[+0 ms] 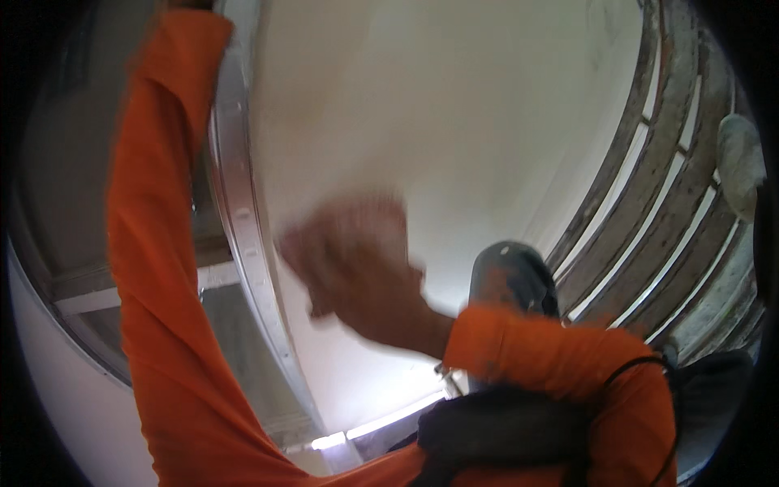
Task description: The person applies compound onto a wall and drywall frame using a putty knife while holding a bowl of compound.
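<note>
My right hand (369, 292), smeared by motion, is at the pale wall panel (389, 105) in the middle. A reddish-pink flat piece (357, 223) is in it, pressed to or just off the panel; I cannot tell which. Its kind is too blurred to name. My left arm, in an orange sleeve, reaches up along the left side. Only a dark bit of my left hand (191, 4) shows at the top edge, by the upper end of a shiny metal strip (235, 162). Its fingers are out of sight.
Dark panes in a frame (146, 300) lie left of the metal strip. Worn wooden slats (649, 219) with gaps run down the right side. My bent knee (515, 276) is below the panel. A greyish rounded thing (738, 162) rests on the slats at far right.
</note>
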A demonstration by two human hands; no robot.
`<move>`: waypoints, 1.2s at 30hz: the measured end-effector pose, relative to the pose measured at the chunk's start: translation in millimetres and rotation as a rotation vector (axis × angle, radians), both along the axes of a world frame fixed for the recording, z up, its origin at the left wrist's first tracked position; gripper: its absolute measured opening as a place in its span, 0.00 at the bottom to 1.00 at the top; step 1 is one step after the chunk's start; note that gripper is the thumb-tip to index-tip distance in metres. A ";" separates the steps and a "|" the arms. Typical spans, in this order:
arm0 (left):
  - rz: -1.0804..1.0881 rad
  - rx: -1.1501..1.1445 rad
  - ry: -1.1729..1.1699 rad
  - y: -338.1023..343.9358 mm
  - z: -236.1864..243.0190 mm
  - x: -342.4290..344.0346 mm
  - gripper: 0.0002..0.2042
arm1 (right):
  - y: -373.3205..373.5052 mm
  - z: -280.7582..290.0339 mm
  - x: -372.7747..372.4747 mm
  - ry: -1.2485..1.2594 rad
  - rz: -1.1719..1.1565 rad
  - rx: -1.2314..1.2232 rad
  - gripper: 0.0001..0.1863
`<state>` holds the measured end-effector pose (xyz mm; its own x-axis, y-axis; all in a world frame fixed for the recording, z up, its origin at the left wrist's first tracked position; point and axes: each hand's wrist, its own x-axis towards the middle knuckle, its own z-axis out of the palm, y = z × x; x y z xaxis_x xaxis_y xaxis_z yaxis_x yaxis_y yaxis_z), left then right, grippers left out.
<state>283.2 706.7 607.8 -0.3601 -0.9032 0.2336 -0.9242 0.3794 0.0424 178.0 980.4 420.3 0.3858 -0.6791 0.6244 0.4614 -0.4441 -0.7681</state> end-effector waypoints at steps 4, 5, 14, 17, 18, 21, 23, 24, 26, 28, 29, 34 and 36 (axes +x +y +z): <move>0.102 -0.123 0.272 -8.5 -5.2 -4.0 0.21 | -47.3 -7.5 -56.4 0.132 0.444 -0.075 0.28; 0.142 -0.046 0.417 -10.1 -5.3 -9.2 0.20 | -75.7 -10.1 -57.8 0.081 0.167 -0.043 0.23; 0.019 -0.103 0.019 -33.9 11.0 4.7 0.20 | -101.0 -47.3 -8.1 0.221 -0.194 -0.104 0.35; 0.112 -0.087 0.072 -28.1 24.0 45.1 0.20 | -92.5 -32.9 -67.9 0.287 0.500 -0.002 0.29; 0.229 -0.018 0.195 -32.5 19.2 33.3 0.22 | -118.5 -57.5 -78.8 0.371 0.224 -0.033 0.28; 0.159 -0.079 0.113 -48.3 4.9 43.1 0.23 | -254.1 -119.0 -140.6 0.770 -0.174 -0.462 0.32; 0.178 -0.118 0.082 -53.3 -2.1 47.1 0.24 | -324.8 -138.8 -232.4 0.816 -0.034 -0.355 0.30; 0.114 -0.062 0.138 -68.0 -10.4 36.7 0.24 | -355.3 -169.6 -285.9 0.684 0.087 -0.080 0.29; 0.129 -0.021 0.157 -59.5 -1.2 27.1 0.25 | -402.4 -204.5 -367.7 0.890 -0.291 -0.977 0.25; 0.091 -0.138 -0.147 -21.9 12.0 40.3 0.26 | -394.5 -247.0 -371.1 1.273 -0.099 -0.561 0.22; 0.112 -0.154 -0.121 -21.0 0.8 38.7 0.26 | -411.2 -273.2 -411.5 1.315 -0.065 -0.539 0.21; 0.086 0.053 -0.330 220.4 33.1 12.9 0.26 | -393.0 -315.1 -408.0 1.474 0.079 -0.184 0.20; 0.330 0.136 -0.453 297.0 35.4 0.2 0.25 | -386.5 -321.9 -398.6 1.499 0.092 -0.104 0.21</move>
<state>283.4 1003.7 643.2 -0.0916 -0.9958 -0.0049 -0.9300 0.0873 -0.3571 -220.6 593.9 98.4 0.7298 -0.5967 -0.3337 -0.6725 -0.5388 -0.5073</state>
